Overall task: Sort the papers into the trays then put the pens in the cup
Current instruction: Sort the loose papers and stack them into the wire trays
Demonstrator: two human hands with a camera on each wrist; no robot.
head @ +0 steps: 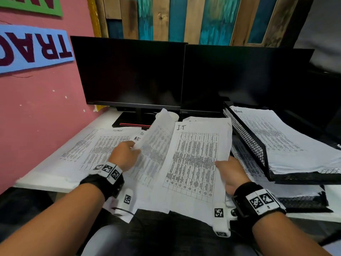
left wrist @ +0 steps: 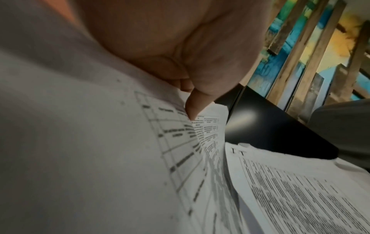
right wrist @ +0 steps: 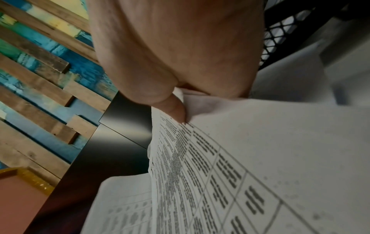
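A stack of printed sheets topped by one marked "I.T" [head: 195, 159] is held over the desk's front edge. My right hand [head: 227, 172] pinches its right edge, the thumb on top [right wrist: 176, 110]. My left hand [head: 125, 154] pinches a second sheet [head: 155, 145] by its left edge and holds it tilted up beside the stack; the thumb [left wrist: 194, 104] presses on the printed table. More sheets marked "Admin" [head: 103, 145] lie flat on the desk at left. A black mesh tray [head: 247, 137] at right holds an "Admin" pile [head: 273, 133]. A lower tray [head: 302, 202] sits beneath it. No pens or cup show.
Two dark monitors [head: 132, 71] stand at the back of the white desk [head: 46, 182], their stand base [head: 132, 121] just behind the papers. A pink wall [head: 36, 108] closes the left side. Painted wooden boards [head: 184, 17] rise behind the screens.
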